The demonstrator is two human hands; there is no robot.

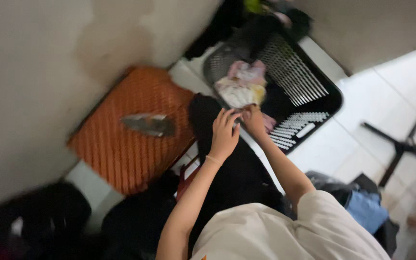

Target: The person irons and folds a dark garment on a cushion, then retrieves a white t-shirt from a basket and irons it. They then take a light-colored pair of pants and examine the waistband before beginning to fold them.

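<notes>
A black garment (237,173) hangs from the near rim of a black slatted laundry basket (309,103) down toward me. My left hand (225,132) lies flat on this dark cloth with its fingers spread. My right hand (254,120) pinches the cloth at the basket's rim, fingers closed on it. Inside the basket lies a bundle of pale pink, white and yellow clothes (242,86). The picture is blurred by motion.
An orange woven box (131,139) stands to the left against the wall, with a grey crumpled thing (149,124) on top. Dark bags (34,221) sit at lower left. Blue cloth (366,209) lies at lower right. Black stand legs (400,144) cross the white tiled floor.
</notes>
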